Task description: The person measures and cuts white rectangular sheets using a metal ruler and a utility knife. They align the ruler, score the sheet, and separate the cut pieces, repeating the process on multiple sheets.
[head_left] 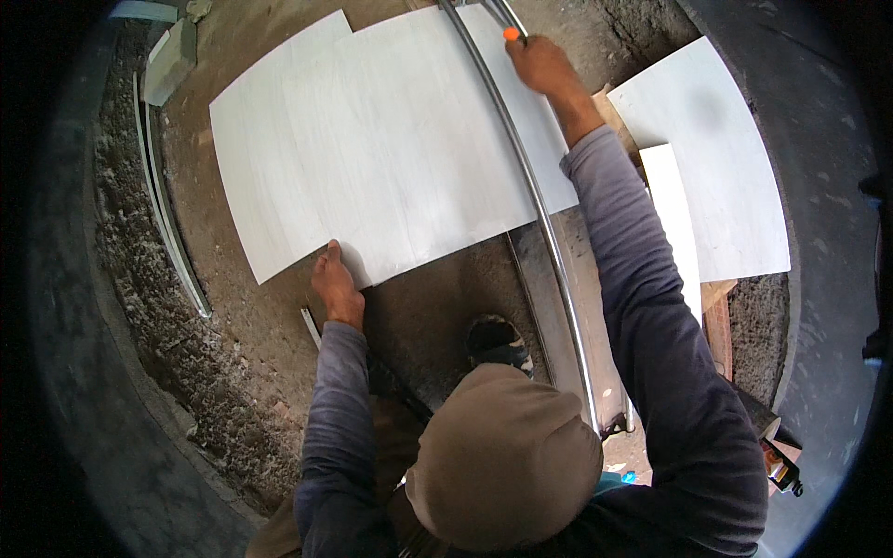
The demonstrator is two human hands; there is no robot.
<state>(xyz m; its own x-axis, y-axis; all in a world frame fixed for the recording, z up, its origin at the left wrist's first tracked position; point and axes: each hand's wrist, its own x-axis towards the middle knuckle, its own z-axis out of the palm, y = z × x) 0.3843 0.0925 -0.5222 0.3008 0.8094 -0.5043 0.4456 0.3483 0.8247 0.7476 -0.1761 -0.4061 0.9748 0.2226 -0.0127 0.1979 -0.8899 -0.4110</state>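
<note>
A large white board (pixel 372 149) with faint grain and notched corners lies in front of me. My left hand (pixel 337 286) grips its near edge at the notch, one finger on the top face. At the far right part of the board, my right hand (pixel 549 67) is closed around something with an orange end (pixel 511 33); the rest of it is hidden in the fist. A shiny metal tube (pixel 521 153) runs across the board toward me. A second metal rail (pixel 507 13) passes beside my right hand and partly under my forearm.
Another white board (pixel 712 177) and a narrow white strip (pixel 672 219) lie at the right. Thin metal strips (pixel 160 205) and a pale block (pixel 171 63) are at the left. A shoe (pixel 498 340) shows below the board. A brown cloth-covered rounded shape (pixel 502 456) fills the lower middle.
</note>
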